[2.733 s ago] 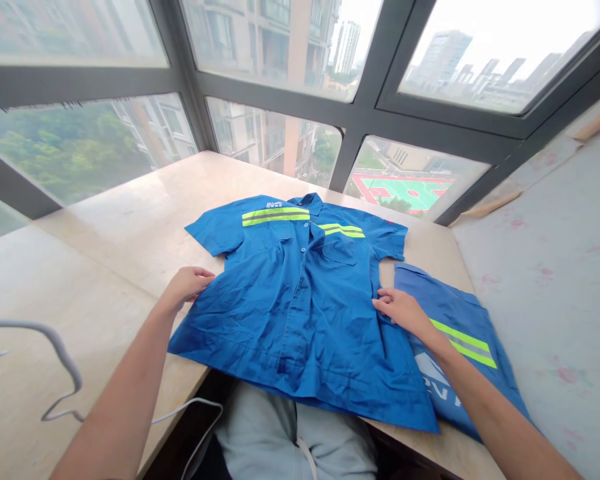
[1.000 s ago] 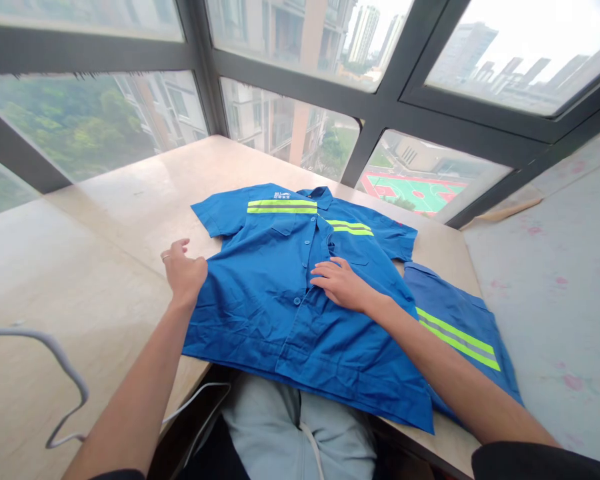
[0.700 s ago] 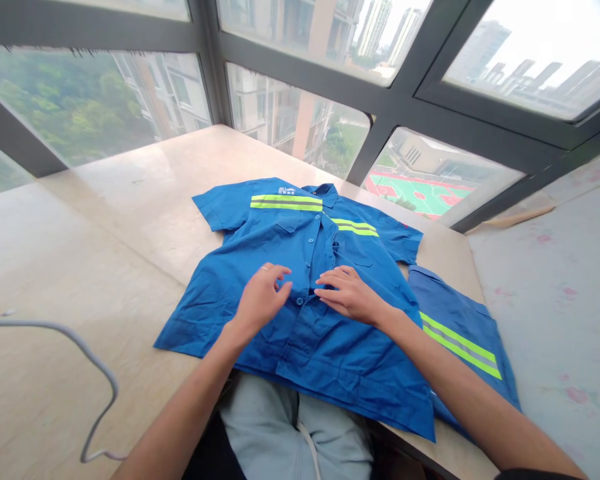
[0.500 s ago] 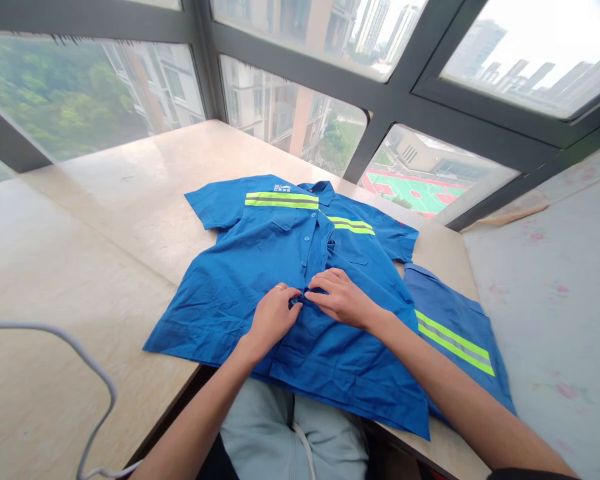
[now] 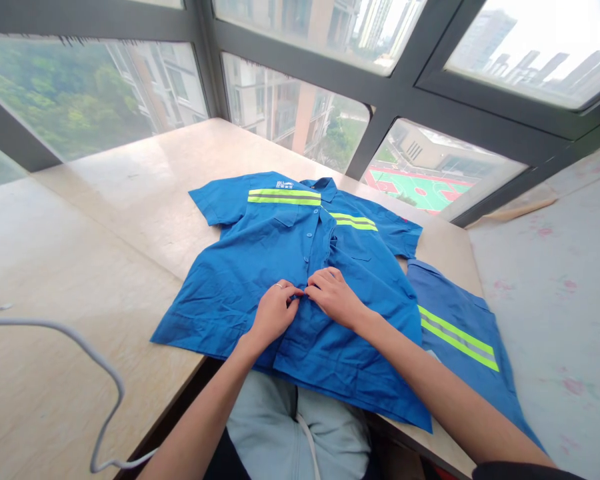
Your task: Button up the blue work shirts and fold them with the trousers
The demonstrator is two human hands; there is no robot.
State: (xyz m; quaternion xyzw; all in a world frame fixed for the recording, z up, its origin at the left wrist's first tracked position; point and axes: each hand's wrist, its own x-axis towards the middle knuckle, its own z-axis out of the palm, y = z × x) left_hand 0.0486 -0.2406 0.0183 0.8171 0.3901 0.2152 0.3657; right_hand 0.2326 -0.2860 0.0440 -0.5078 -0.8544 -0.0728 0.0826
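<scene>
A blue short-sleeved work shirt (image 5: pixel 250 267) with yellow-green reflective bands lies front up before me, collar away from me. Its lower hem hangs over the table edge above my lap. My left hand (image 5: pixel 276 310) pinches the front placket at the lower middle, thumb and forefinger together. Right beside it, my right hand (image 5: pixel 336 297) grips the other side of the placket, fingertips touching those of the left. Whatever button sits between the fingertips is hidden. Above the hands, several buttons show along the placket, and its upper part gapes open.
A folded blue garment (image 5: pixel 460 333) with a reflective band lies at the right, partly under the shirt. A white cable (image 5: pixel 100 360) curves over the pale tabletop (image 5: pixel 80 267) at left. Framed windows (image 5: pixel 300 113) border the far side; a flowered wall (image 5: pixel 555 300) stands at right.
Both hands stay at the same spot on the placket. The fingertips have drawn closer together, and a button that showed by the left fingers is now covered.
</scene>
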